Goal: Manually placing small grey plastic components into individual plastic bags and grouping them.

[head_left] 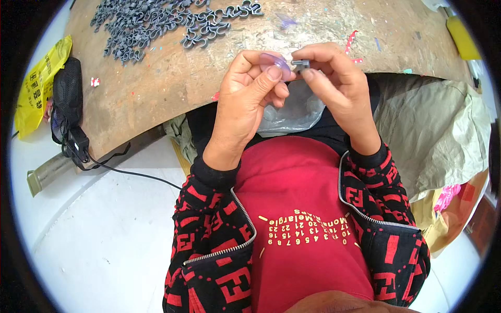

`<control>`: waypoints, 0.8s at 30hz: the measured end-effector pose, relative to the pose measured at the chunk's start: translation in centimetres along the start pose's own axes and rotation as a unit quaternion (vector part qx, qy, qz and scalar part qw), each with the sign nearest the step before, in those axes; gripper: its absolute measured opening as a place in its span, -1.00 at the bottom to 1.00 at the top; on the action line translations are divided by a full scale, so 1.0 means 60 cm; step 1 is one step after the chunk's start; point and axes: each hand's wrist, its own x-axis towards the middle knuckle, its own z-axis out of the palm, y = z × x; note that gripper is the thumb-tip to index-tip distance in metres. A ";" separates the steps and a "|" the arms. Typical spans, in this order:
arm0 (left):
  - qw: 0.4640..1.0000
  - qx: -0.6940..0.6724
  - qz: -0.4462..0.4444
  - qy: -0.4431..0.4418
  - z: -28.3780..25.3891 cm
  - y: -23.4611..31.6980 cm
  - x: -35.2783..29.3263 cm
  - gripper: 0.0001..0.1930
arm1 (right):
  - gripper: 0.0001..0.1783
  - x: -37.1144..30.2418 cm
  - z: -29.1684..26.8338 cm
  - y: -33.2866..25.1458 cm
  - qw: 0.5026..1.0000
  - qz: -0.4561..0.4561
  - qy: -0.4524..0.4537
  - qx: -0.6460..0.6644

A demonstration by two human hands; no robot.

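Note:
Over the table's near edge, my left hand (245,91) is closed on a translucent purple suction cup (275,62), its thumb and fingers pinching the disc. Just to the right, my right hand (339,73) pinches a small grey plastic clip (301,63) between thumb and forefinger. The clip is close to the suction cup; whether they touch I cannot tell. A heap of similar grey clips (156,23) is spread over the far left of the table. Another purple piece (286,21) lies beyond my hands.
The worn wooden table (130,88) carries red patterned scraps (351,41). At its left edge hang a yellow bag (42,83) and a black mesh pouch (68,94), with a cabled black box (78,141). A clear plastic bag (289,116) is below my hands; greyish cloth (433,135) is at right.

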 end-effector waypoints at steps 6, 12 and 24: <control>0.977 0.197 0.079 -0.007 0.005 -0.006 -0.011 -0.84 | -0.74 0.016 -0.008 0.001 0.984 -0.125 -0.045 -0.121; 0.954 0.296 0.010 -0.043 -0.002 0.014 -0.007 -0.87 | -0.72 0.014 -0.008 -0.011 0.970 -0.155 -0.060 -0.177; 0.994 0.059 -0.015 -0.094 -0.011 0.013 -0.008 -0.78 | -0.75 0.003 -0.009 -0.031 0.985 0.046 -0.045 0.157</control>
